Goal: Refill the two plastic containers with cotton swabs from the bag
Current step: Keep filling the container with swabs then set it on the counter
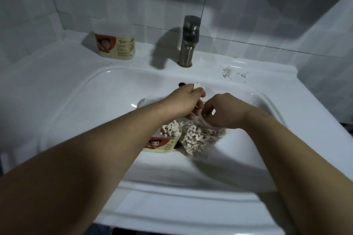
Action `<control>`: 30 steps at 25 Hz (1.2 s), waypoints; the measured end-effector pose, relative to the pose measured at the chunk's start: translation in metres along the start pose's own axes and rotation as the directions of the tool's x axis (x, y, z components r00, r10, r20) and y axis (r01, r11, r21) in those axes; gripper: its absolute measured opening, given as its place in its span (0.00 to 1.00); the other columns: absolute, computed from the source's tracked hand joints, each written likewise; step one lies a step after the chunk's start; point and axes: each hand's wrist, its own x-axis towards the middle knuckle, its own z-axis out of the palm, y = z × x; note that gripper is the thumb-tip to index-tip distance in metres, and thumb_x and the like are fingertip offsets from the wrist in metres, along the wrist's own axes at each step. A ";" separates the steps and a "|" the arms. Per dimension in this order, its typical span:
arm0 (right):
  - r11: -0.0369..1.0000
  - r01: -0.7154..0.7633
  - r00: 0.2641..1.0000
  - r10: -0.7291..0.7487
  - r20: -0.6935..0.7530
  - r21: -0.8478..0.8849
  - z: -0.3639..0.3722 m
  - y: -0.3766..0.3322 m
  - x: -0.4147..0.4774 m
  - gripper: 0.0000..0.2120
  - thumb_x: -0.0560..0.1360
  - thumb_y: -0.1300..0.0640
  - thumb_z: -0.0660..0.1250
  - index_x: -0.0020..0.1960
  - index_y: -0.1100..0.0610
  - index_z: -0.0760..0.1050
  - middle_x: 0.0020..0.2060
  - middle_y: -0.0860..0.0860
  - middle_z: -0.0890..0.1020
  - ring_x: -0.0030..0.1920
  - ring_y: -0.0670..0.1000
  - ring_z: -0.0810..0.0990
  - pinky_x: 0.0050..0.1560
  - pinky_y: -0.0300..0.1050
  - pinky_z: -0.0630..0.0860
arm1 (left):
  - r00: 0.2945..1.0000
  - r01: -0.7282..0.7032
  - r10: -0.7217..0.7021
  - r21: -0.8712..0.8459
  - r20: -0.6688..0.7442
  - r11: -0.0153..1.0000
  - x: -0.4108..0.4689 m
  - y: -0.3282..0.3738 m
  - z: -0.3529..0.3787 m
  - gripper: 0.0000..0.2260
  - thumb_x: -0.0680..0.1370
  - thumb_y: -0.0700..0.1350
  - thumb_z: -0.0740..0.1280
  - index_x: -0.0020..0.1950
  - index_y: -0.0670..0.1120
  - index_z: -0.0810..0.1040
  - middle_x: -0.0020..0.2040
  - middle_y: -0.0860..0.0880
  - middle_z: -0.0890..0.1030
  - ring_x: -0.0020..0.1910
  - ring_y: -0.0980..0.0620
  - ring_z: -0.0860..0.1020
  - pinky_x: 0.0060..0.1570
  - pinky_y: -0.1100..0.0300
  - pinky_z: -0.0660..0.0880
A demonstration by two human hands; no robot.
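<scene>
left hand [186, 101] closed round swab bunch [196, 85] near open container [168, 137], likely for loading; bag [200, 137] mouth pinched open by right hand [226, 110].

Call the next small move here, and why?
Probably the left hand drops its gripped swabs into the open container near it. That one stands in the basin, already part filled, while the right hand holds the bag at its mouth.

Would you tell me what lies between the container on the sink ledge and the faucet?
Nothing: in the head view only bare ledge, shadowed by the faucet, separates it from the container.
</scene>
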 end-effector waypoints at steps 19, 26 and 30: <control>0.999 0.044 0.997 -0.044 0.067 0.001 0.000 -0.002 -0.002 0.14 0.79 0.53 0.63 0.61 0.46 0.82 0.55 0.45 0.85 0.51 0.49 0.80 0.55 0.44 0.77 | 0.998 -0.055 0.063 0.266 -0.023 0.962 0.002 -0.008 -0.004 0.11 0.86 0.47 0.56 0.51 0.44 0.75 0.42 0.43 0.85 0.43 0.41 0.85 0.46 0.50 0.84; 0.998 0.052 0.998 -0.050 -0.046 0.029 -0.002 0.003 0.001 0.10 0.77 0.53 0.67 0.49 0.44 0.87 0.43 0.41 0.86 0.41 0.43 0.80 0.50 0.42 0.78 | 0.996 -0.045 0.068 0.304 -0.064 0.952 0.002 -0.007 -0.004 0.11 0.86 0.46 0.56 0.48 0.46 0.74 0.40 0.44 0.85 0.35 0.49 0.83 0.41 0.53 0.84; 0.985 0.036 0.988 -0.010 -0.153 0.169 -0.006 0.011 0.002 0.04 0.76 0.54 0.71 0.45 0.45 0.83 0.37 0.39 0.81 0.38 0.37 0.78 0.41 0.32 0.72 | 0.994 -0.035 0.069 0.344 -0.086 0.938 0.002 -0.006 -0.006 0.14 0.86 0.46 0.55 0.48 0.43 0.76 0.42 0.43 0.85 0.35 0.49 0.82 0.42 0.53 0.83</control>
